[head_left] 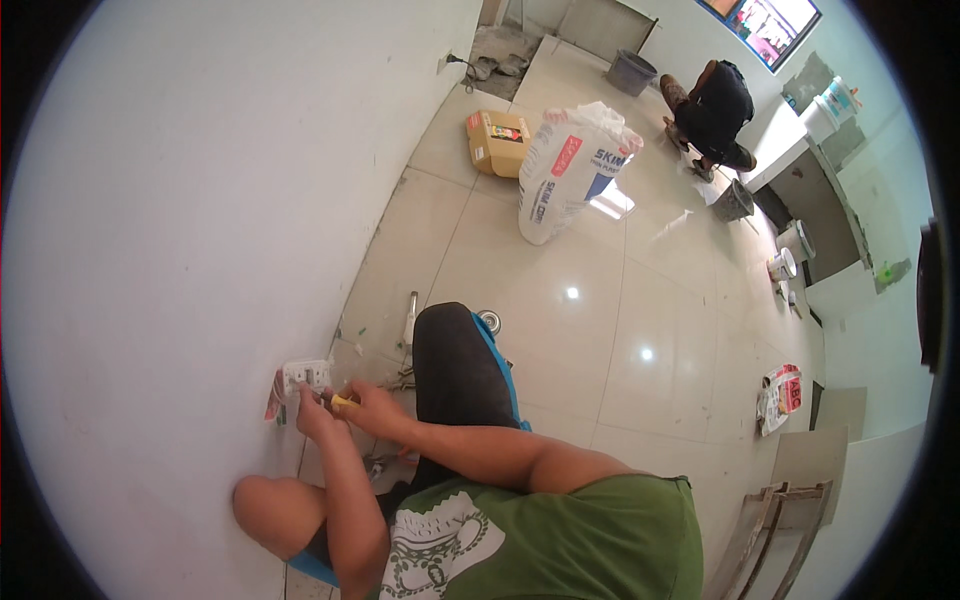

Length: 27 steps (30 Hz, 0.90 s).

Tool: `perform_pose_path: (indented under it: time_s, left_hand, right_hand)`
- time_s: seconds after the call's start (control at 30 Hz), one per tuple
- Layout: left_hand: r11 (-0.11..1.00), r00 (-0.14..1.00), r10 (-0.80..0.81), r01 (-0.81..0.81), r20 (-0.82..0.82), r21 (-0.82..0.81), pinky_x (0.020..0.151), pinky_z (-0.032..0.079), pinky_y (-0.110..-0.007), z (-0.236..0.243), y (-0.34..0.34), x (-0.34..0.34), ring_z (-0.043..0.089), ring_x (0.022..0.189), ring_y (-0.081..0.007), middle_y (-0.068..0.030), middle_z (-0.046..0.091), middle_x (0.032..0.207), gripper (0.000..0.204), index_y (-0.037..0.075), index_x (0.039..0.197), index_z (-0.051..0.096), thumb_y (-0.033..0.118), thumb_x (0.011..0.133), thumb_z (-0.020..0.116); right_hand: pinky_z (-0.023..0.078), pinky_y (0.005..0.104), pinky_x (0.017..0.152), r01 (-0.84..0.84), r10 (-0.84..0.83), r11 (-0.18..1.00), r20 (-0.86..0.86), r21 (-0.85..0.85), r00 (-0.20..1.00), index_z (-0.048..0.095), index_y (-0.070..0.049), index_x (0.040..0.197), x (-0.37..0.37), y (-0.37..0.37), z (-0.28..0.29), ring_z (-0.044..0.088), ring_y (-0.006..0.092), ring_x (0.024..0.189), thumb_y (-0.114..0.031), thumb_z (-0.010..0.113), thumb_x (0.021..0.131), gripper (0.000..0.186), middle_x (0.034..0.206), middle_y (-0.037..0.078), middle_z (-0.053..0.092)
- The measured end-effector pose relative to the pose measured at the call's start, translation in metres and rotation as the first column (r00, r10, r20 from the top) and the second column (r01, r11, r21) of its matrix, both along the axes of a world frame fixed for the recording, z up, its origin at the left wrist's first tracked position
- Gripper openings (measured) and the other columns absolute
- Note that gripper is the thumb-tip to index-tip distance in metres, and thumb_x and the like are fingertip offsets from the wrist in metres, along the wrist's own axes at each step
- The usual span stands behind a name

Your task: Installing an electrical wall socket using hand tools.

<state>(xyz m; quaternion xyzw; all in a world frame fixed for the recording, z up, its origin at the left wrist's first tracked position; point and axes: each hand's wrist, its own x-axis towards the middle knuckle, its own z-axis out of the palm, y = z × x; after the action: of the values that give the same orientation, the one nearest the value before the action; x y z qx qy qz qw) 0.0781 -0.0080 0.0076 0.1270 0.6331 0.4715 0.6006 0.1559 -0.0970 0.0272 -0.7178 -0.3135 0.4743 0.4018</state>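
A white socket fitting [308, 376] sits low on the left wall, with coloured wires [276, 398] hanging from the wall beside it. My left hand [319, 418] is raised just under the fitting, fingers closed against its lower part; what is between them is too small to make out. My right hand [369, 408] grips a yellow-handled screwdriver [345, 401] pointed toward the fitting, its tip hidden near my left fingertips. Several metal tools [405, 380] lie on the floor beside my bent leg, partly hidden behind it, along with a long pale tool [411, 320].
A large white sack [565, 180] and cardboard box [497, 141] stand ahead on the tiled floor [660, 300]. A co-worker [715, 110] crouches at the back right near buckets [631, 75]. Tubs [781, 264], another bag [778, 400] and a wooden trestle [775, 530] line the right side.
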Motion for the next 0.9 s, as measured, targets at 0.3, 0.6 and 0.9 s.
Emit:
perform_pose_path:
  time_s: [0.3, 0.6, 0.9]
  left_hand:
    - [0.977, 1.0, -0.026, 0.022, 0.015, 0.214, 0.055, 0.047, -0.028, -0.018, -0.004, 0.001, 0.055, 0.064, -0.0151, -0.0062, 0.058, 0.08, 0.018, -0.002, 0.096, 0.059, 0.016, 0.099, 0.059]
    - [0.978, 0.999, -0.034, 0.035, -0.009, 0.204, 0.052, 0.043, -0.029, -0.021, 0.001, 0.007, 0.048, 0.058, -0.015, -0.0034, 0.051, 0.074, 0.028, -0.004, 0.102, 0.061, 0.02, 0.103, 0.048]
    - [0.992, 0.997, -0.015, 0.005, 0.072, 0.126, 0.048, 0.038, -0.026, -0.018, 0.008, 0.012, 0.042, 0.053, -0.0086, 0.0048, 0.042, 0.066, 0.03, 0.011, 0.086, 0.057, 0.026, 0.108, 0.044]
  right_hand:
    - [0.049, 0.0329, 0.063, 0.035, -0.217, 0.962, -0.686, -0.269, 0.695, 0.063, -0.004, 0.106, 0.009, -0.022, -0.022, 0.061, 0.0181, 0.074, -0.048, 0.06, 0.099, 0.045, 0.082, 0.006, 0.064]
    - [0.048, 0.0322, 0.06, -0.065, 0.016, 0.986, 0.308, 0.15, 0.951, 0.064, -0.004, 0.1, -0.002, -0.032, -0.027, 0.06, 0.0187, 0.066, -0.044, 0.061, 0.099, 0.04, 0.086, 0.008, 0.064]
    - [0.048, 0.0342, 0.06, -0.03, -0.032, 0.992, -0.478, -0.122, 0.878, 0.065, -0.002, 0.1, 0.017, -0.024, -0.025, 0.059, 0.0175, 0.066, -0.041, 0.066, 0.097, 0.039, 0.086, 0.007, 0.064]
